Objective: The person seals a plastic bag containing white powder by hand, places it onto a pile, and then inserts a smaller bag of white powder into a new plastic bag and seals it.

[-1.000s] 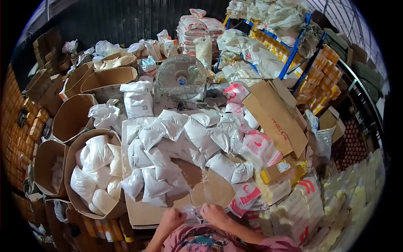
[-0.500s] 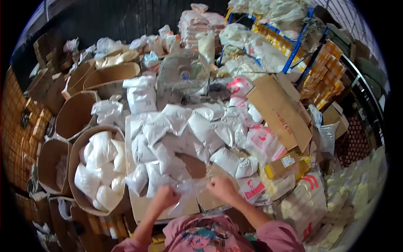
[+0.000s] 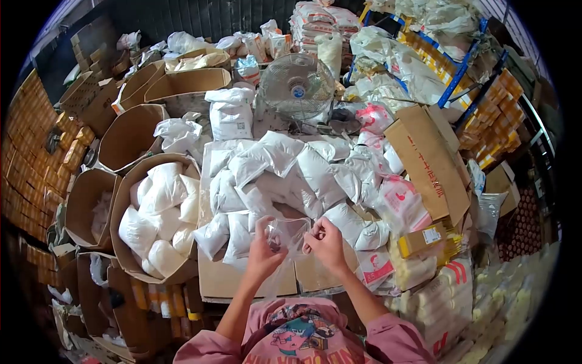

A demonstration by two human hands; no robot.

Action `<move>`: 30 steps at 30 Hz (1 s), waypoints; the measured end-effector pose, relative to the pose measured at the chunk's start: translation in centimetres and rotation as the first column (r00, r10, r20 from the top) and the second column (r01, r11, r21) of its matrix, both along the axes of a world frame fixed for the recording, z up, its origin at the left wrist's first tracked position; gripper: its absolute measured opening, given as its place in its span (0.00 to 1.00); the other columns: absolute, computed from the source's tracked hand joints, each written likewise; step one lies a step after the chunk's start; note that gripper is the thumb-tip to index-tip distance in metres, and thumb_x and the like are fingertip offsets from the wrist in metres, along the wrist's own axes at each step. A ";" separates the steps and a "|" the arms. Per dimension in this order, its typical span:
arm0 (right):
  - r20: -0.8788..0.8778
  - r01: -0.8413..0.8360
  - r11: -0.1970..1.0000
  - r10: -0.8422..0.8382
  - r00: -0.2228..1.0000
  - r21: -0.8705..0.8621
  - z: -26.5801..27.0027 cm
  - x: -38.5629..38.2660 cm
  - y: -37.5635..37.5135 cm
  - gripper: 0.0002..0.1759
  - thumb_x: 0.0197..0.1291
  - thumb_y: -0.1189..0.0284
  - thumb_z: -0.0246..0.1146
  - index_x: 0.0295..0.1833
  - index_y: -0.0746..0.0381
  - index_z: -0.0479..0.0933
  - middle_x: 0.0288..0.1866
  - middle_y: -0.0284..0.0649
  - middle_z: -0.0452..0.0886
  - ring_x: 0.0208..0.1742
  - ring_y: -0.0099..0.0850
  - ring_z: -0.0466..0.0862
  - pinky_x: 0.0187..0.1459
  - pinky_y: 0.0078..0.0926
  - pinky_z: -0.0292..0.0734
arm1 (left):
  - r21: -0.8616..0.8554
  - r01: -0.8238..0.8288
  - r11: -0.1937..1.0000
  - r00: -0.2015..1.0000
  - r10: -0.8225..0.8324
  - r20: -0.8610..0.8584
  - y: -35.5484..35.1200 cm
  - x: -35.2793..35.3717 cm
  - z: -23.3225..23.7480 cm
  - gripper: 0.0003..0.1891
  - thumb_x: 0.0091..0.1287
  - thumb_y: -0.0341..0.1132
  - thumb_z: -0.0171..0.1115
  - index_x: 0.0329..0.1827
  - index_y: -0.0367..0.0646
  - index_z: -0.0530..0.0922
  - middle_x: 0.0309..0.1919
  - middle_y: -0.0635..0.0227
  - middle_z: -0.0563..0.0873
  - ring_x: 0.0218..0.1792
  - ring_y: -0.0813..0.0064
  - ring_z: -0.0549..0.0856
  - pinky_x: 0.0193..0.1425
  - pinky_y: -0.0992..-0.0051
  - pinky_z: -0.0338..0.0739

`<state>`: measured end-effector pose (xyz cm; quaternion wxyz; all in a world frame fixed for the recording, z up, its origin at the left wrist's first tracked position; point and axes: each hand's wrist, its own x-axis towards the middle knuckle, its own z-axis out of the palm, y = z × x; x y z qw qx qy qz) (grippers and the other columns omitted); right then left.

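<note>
A clear plastic bag [image 3: 287, 235] stretches between my two hands over the front of the cardboard-covered table [image 3: 242, 280]. My left hand [image 3: 264, 247] grips the bag's left side, its fingers curled and thumb raised. On the bag's right side, my right hand [image 3: 324, 241] pinches the film near its top corner. Several filled white bags [image 3: 315, 176] are piled just beyond my hands, and one filled bag [image 3: 212, 235] lies left of my left hand. Brown cardboard [image 3: 324, 270] shows beneath my hands.
At left, a round-edged cardboard bin [image 3: 130, 255] holds filled white bags. A metal fan [image 3: 297, 91] stands behind the pile. To the right are a large flattened carton [image 3: 427, 164], a small yellow-brown box [image 3: 421, 241] and pink-printed bags [image 3: 400, 203].
Both hands have moved up, away from my body, and the clear bag is now lifted between them. The whole view has shifted, with the scene sitting further right and higher.
</note>
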<state>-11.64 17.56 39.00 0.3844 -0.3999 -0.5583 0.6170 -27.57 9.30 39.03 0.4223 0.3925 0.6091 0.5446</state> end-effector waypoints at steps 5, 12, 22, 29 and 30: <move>0.421 -0.143 0.908 -0.040 0.906 0.394 -1.1 0.3 0.2 0.09 0.53 0.84 0.61 0.31 0.65 0.66 0.22 0.42 0.71 0.24 0.35 0.77 0.25 0.32 0.71 | -0.086 0.002 0.996 0.963 -0.025 -0.267 -2.2 -2.1 0.2 0.33 0.51 0.21 0.61 0.64 0.47 0.65 0.27 0.62 0.75 0.25 0.69 0.76 0.32 0.71 0.72; 0.701 -0.395 0.710 -0.194 0.686 0.583 -3.0 0.0 -1.5 0.04 0.52 0.83 0.55 0.30 0.64 0.68 0.34 0.48 0.73 0.36 0.48 0.77 0.37 0.43 0.74 | -0.278 0.136 0.951 0.937 -0.215 -0.277 -4.7 -3.7 -1.2 0.31 0.51 0.22 0.61 0.62 0.47 0.69 0.38 0.53 0.84 0.36 0.56 0.85 0.40 0.64 0.79; 0.734 -0.569 0.790 0.243 0.634 0.230 -3.8 0.9 -12.6 0.17 0.59 0.66 0.63 0.48 0.67 0.77 0.45 0.56 0.82 0.46 0.54 0.82 0.45 0.46 0.78 | -0.235 0.251 0.939 0.916 -0.153 0.370 -6.6 -2.2 -4.8 0.23 0.64 0.20 0.55 0.64 0.39 0.68 0.47 0.53 0.83 0.44 0.66 0.86 0.42 0.72 0.86; 0.222 -0.571 0.804 0.534 0.816 0.167 -12.8 4.6 -9.9 0.20 0.64 0.60 0.60 0.32 0.68 0.79 0.28 0.43 0.83 0.32 0.37 0.84 0.36 0.40 0.78 | -0.078 0.417 0.905 0.906 -0.408 0.113 -8.7 0.0 -6.9 0.36 0.62 0.37 0.71 0.70 0.40 0.63 0.63 0.54 0.76 0.62 0.59 0.77 0.64 0.65 0.73; 0.175 -0.534 0.831 0.555 0.813 -0.154 -11.1 5.2 -9.2 0.19 0.66 0.62 0.58 0.33 0.68 0.79 0.30 0.43 0.83 0.37 0.36 0.83 0.41 0.37 0.76 | -0.042 0.425 0.904 0.904 -0.426 -0.033 -9.7 0.3 -5.4 0.41 0.58 0.38 0.75 0.72 0.40 0.61 0.62 0.49 0.76 0.65 0.54 0.75 0.67 0.61 0.71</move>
